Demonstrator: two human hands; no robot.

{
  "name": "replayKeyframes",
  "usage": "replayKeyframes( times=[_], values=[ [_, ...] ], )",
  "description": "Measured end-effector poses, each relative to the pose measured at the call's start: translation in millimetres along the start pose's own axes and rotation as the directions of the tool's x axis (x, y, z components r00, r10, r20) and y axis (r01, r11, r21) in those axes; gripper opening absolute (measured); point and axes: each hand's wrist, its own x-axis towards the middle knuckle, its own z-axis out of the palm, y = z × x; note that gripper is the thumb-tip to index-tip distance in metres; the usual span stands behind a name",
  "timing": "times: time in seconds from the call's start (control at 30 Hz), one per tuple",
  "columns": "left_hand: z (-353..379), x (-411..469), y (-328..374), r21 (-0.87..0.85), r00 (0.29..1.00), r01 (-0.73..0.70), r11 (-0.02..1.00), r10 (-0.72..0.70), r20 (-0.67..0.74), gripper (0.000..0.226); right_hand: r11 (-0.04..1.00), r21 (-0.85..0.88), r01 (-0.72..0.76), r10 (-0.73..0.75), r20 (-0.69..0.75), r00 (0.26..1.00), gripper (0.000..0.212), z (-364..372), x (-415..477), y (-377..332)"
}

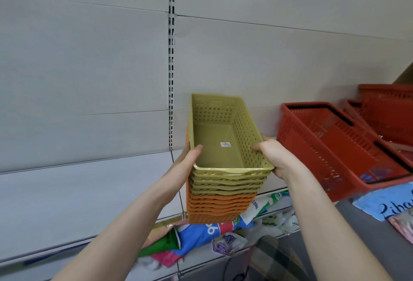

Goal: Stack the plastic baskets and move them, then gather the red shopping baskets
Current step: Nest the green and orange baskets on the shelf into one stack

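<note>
A nested stack of plastic baskets (225,182) is held up in front of the shelf, several olive-yellow ones on top of several orange ones (214,209). The top basket is empty, with a small white label on its floor. My left hand (186,160) grips the stack's left side, thumb over the rim. My right hand (273,157) grips the right side, thumb inside the rim. A red shopping basket (324,146) sits on the shelf to the right, and more red shopping baskets (388,111) stand behind it.
A grey shelf board (78,191) stretches to the left, backed by grey wall panels and a slotted upright (171,57). Packets and bags (201,236) lie on the shelf below. A blue sign (388,204) hangs at the right shelf edge.
</note>
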Motion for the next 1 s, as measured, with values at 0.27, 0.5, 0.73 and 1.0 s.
replayKeyframes(
  times=[0.27,0.5,0.73,1.0],
  values=[
    [4,14,-6,-0.013,0.998,0.006,1.0,-0.005,0.056,0.062,0.997,0.047,0.056,-0.054,-0.045,0.998,0.037,-13,18,-10],
    [9,24,-23,-0.057,0.998,0.047,0.997,-0.045,0.046,0.11,0.978,-0.088,0.187,-0.199,-0.65,0.734,0.049,15,-27,24],
    [26,19,-31,0.093,0.993,-0.008,0.996,-0.002,0.115,0.104,0.943,0.249,0.222,-0.066,-0.511,0.857,0.082,47,-29,48],
    [9,7,-54,0.313,0.959,-0.275,0.909,0.283,0.019,0.037,0.905,0.309,0.291,-0.099,-0.512,0.853,0.071,-14,3,57]
  ],
)
